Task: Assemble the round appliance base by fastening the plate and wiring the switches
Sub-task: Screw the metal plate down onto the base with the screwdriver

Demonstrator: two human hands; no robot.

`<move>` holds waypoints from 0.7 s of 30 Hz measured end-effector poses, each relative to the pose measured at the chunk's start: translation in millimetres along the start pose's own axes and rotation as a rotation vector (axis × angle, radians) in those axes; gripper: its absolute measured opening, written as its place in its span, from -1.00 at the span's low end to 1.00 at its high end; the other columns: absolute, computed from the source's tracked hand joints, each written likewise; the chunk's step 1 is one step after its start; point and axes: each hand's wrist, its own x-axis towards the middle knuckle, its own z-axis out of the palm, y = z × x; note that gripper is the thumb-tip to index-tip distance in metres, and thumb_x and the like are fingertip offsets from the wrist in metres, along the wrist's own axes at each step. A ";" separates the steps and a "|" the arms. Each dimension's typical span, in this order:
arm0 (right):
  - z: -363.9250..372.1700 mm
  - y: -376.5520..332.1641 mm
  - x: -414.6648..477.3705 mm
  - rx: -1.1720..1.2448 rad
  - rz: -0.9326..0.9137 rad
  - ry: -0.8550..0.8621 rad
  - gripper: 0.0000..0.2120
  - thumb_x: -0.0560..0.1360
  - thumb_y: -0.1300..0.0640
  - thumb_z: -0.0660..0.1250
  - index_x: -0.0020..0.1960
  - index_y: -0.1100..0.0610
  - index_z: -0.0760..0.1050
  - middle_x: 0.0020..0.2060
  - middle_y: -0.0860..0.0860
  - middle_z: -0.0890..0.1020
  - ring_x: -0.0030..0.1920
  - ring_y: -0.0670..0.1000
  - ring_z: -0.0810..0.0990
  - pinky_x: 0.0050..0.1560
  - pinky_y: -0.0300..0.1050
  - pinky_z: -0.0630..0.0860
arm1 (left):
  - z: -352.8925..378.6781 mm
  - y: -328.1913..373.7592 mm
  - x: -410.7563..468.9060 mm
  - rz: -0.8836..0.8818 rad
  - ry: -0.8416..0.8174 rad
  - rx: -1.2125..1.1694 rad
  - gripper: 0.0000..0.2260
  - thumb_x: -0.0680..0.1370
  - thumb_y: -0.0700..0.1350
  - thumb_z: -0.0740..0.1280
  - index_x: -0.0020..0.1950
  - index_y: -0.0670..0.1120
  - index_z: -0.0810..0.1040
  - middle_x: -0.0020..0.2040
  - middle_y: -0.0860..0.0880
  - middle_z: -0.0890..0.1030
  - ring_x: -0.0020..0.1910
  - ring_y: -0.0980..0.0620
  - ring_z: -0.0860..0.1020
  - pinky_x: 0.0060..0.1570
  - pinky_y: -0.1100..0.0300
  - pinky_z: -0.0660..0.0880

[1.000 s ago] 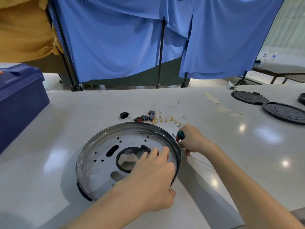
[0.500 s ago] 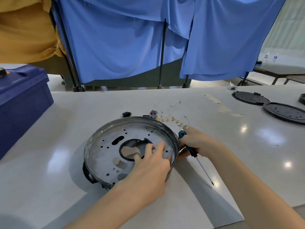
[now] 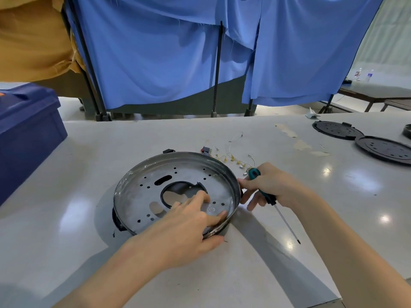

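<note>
Left hand (image 3: 184, 227) is gripping the near rim of the round metal base (image 3: 142, 192), fingers inside on its perforated floor, thumb outside. Right hand (image 3: 269, 185) is clasping a teal-handled screwdriver (image 3: 273, 202), fingertips touching the base's right rim. Small switches (image 3: 205, 150) and brass-tipped wires (image 3: 232, 157) are lying just behind the base.

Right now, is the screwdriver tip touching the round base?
No, the right hand holds the screwdriver with its tip pointing away from the round base.

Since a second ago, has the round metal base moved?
Yes: the round metal base shifted toward the switches, its far rim now hiding most of them.
</note>
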 end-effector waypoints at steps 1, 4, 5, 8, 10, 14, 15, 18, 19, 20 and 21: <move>-0.7 -0.7 2.3 -0.025 -0.010 0.019 -0.75 0.54 0.16 0.39 -0.01 0.35 0.42 -0.34 0.26 0.68 -0.50 0.14 0.62 -0.62 -0.25 0.34 | 0.2 -1.0 -0.4 0.009 0.010 0.009 -0.58 0.61 0.23 0.10 0.47 0.27 0.23 0.39 0.04 0.16 -0.04 0.07 0.17 -0.05 0.20 0.11; 1.7 -1.3 5.4 -0.129 -0.061 0.117 -0.76 0.55 0.15 0.37 -0.11 0.33 0.44 -0.41 0.19 0.66 -0.60 0.04 0.54 -0.63 -0.32 0.25 | 2.0 -1.7 -1.2 0.017 0.036 0.021 -0.58 0.62 0.20 0.08 0.49 0.27 0.19 0.40 0.04 0.16 0.09 0.09 0.17 -0.07 0.21 0.08; 1.5 -2.7 5.6 -0.142 -0.108 0.201 -0.76 0.56 0.14 0.36 -0.14 0.32 0.46 -0.44 0.15 0.64 -0.63 0.01 0.51 -0.62 -0.34 0.23 | 2.8 -1.7 -1.1 0.017 0.041 0.019 -0.58 0.63 0.20 0.08 0.49 0.27 0.18 0.40 0.04 0.16 0.12 0.10 0.16 -0.07 0.22 0.07; -7.4 -19.9 -0.1 0.133 -0.360 0.562 -0.72 0.54 0.09 0.39 -0.26 0.23 0.47 -0.52 0.05 0.50 -0.66 -0.06 0.37 -0.58 -0.30 0.23 | 3.9 -2.7 -0.5 0.010 0.020 -0.003 -0.57 0.62 0.21 0.09 0.49 0.29 0.17 0.39 0.07 0.16 -0.03 0.13 0.08 -0.07 0.23 0.05; -16.2 -40.2 -15.4 0.565 -0.520 0.619 -0.64 0.52 0.04 0.39 -0.38 0.12 0.38 -0.57 0.00 0.36 -0.65 -0.04 0.27 -0.59 -0.32 0.15 | 3.7 -4.6 0.6 0.003 -0.007 -0.042 -0.55 0.59 0.28 0.09 0.49 0.30 0.18 0.37 0.09 0.15 -0.16 0.10 -0.01 -0.13 0.20 0.01; -12.4 -64.3 -40.2 1.091 -0.614 0.267 -0.60 0.53 -0.03 0.27 -0.44 0.06 0.30 -0.56 -0.05 0.23 -0.60 -0.06 0.13 -0.63 -0.27 0.09 | 2.1 -7.8 1.3 0.006 -0.042 -0.176 -0.36 0.43 0.47 0.07 0.48 0.30 0.21 0.31 0.14 0.14 -0.07 0.59 -0.12 -0.13 0.16 0.08; -6.4 -65.3 -42.0 1.114 -0.606 0.198 -0.60 0.54 -0.03 0.24 -0.43 0.06 0.29 -0.57 -0.06 0.21 -0.60 -0.07 0.12 -0.64 -0.26 0.09 | 2.0 -8.1 1.5 0.003 -0.038 -0.190 -0.34 0.42 0.48 0.08 0.48 0.31 0.20 0.31 0.15 0.14 -0.06 0.57 -0.10 -0.12 0.17 0.09; 13.9 -61.6 -38.2 1.094 -0.553 0.110 -0.61 0.56 0.01 0.20 -0.41 0.07 0.25 -0.58 -0.06 0.19 -0.62 -0.09 0.09 -0.66 -0.28 0.04 | 4.0 -8.6 0.9 -0.010 0.004 -0.210 -0.35 0.43 0.46 0.13 0.49 0.32 0.16 0.31 0.19 0.12 -0.06 0.40 0.01 -0.15 0.15 0.01; 19.2 -59.2 -36.0 1.072 -0.535 0.103 -0.61 0.56 0.02 0.19 -0.41 0.08 0.24 -0.59 -0.06 0.19 -0.63 -0.09 0.09 -0.66 -0.29 0.03 | 5.1 -8.8 0.4 -0.004 0.023 -0.225 -0.34 0.43 0.46 0.14 0.50 0.32 0.16 0.31 0.20 0.11 -0.08 0.58 -0.06 -0.16 0.14 -0.01; 23.4 -56.6 -33.7 1.052 -0.520 0.094 -0.61 0.56 0.03 0.19 -0.41 0.08 0.24 -0.59 -0.05 0.19 -0.63 -0.09 0.09 -0.66 -0.30 0.03 | 6.2 -9.0 0.1 0.002 0.037 -0.237 -0.33 0.43 0.46 0.15 0.50 0.31 0.15 0.30 0.21 0.11 -0.10 0.71 -0.22 -0.14 0.15 0.00; 26.3 -53.9 -31.6 1.037 -0.506 0.085 -0.62 0.56 0.04 0.19 -0.41 0.08 0.23 -0.59 -0.05 0.19 -0.64 -0.09 0.09 -0.66 -0.31 0.02 | 7.2 -9.4 0.0 0.006 0.046 -0.248 -0.32 0.42 0.46 0.15 0.51 0.29 0.15 0.30 0.22 0.10 -0.12 0.74 -0.33 -0.11 0.20 0.03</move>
